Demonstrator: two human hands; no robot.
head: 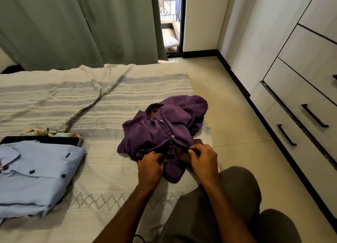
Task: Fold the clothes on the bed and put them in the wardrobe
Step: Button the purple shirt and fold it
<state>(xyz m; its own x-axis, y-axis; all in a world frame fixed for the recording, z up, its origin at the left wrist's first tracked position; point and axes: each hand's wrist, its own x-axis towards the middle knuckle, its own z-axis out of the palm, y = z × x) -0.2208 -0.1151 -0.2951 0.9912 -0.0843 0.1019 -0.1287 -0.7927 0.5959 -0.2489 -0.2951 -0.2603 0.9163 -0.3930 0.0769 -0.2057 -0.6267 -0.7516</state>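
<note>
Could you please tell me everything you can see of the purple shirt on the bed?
The purple shirt is a button-up of thin, matte woven-looking cloth, with small pale buttons down its placket and a dark lining showing inside the collar. It lies crumpled and unfolded near the right edge of the bed, collar pointing away from the person. The left hand and the right hand both pinch its near hem area. It lies apart from the folded blue shirt.
</note>
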